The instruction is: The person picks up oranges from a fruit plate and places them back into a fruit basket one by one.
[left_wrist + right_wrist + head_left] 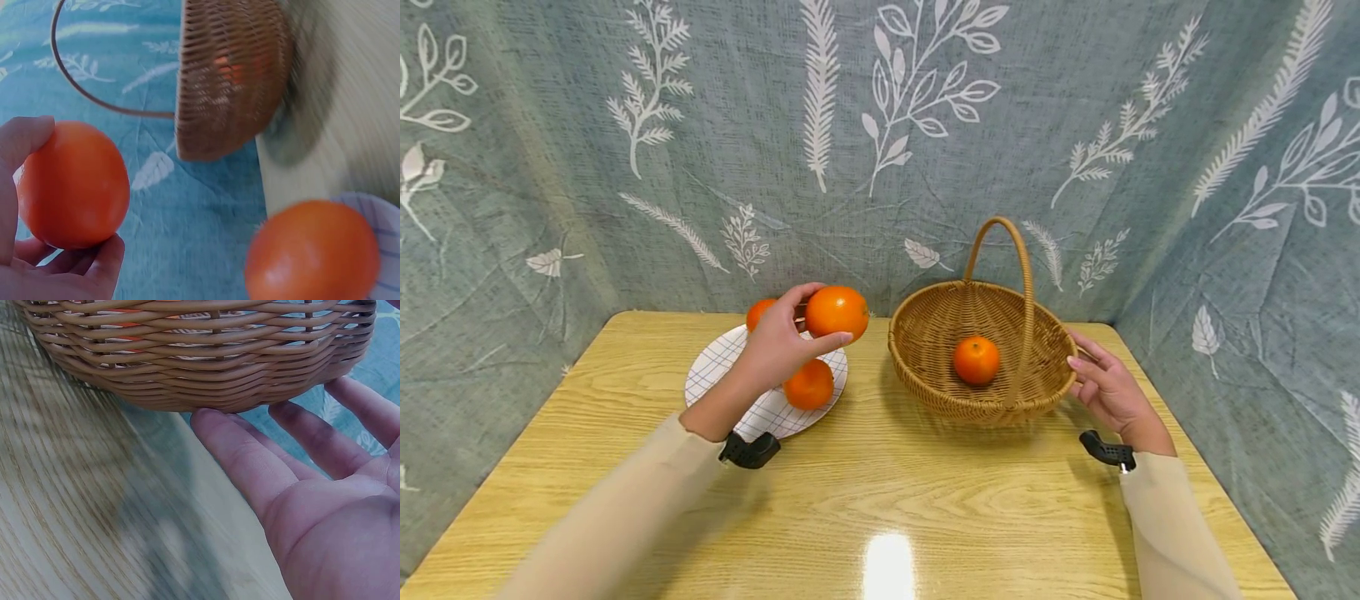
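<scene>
My left hand (778, 337) holds an orange (837, 314) between thumb and fingers, raised over the right side of a plate (718, 367). In the left wrist view the same orange (75, 184) looks smooth and rounded. On the white, blue-checked plate lie a front orange (808, 385) and a back orange (762, 314), the latter partly hidden by the hand. One more orange (977, 361) sits in the wicker basket (925, 333). My right hand (1112, 387) holds the basket's right side, thumb at the rim, fingers (250, 453) against the outer wall.
The basket's tall arched handle (1026, 283) rises above its rim. A light wooden table (940, 492) carries everything, and a grey-blue leaf-patterned cloth (850, 217) hangs behind it and at both sides.
</scene>
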`<state>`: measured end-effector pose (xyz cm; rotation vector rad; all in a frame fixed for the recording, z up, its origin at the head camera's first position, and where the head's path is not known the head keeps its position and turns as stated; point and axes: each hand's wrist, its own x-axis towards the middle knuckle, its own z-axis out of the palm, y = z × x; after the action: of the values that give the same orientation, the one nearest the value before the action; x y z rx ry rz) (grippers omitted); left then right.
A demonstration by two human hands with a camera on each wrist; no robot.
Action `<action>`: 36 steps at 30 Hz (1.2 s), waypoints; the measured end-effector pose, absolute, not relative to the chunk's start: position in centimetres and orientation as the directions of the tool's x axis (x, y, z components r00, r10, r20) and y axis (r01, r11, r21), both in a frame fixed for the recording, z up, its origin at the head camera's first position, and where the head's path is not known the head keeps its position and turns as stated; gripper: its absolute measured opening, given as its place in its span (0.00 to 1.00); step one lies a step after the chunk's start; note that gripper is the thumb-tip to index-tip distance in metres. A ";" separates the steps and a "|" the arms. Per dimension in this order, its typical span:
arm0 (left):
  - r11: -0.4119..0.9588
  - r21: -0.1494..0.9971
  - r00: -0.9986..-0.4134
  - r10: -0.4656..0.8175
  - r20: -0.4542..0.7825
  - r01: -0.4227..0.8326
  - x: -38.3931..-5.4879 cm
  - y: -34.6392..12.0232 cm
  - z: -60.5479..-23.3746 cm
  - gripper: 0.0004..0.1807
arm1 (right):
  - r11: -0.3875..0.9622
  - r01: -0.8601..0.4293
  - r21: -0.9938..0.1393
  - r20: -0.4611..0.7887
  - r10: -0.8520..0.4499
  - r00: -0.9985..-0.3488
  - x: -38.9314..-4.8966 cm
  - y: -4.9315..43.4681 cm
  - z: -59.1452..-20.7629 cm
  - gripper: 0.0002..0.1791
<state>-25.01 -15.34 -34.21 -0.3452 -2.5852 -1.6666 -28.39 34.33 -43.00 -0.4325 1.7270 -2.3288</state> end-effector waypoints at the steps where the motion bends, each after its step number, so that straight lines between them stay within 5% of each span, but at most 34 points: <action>1: 0.397 0.892 -0.972 0.169 0.161 0.216 -25.2 -14.9 -34.1 0.48 | -0.286 -0.007 -0.958 0.107 -0.336 -0.936 -28.4 34.3 -43.0 0.34; 36: 0.300 0.907 -0.935 0.286 0.210 0.295 -30.6 -4.8 -32.4 0.43 | -0.241 -0.008 -0.971 0.086 -0.314 -0.945 -28.3 34.3 -43.1 0.33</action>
<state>-30.61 -4.76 -32.44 -0.5643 -2.5259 -1.7665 -28.27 34.30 -43.06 -0.3921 1.7996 -2.2968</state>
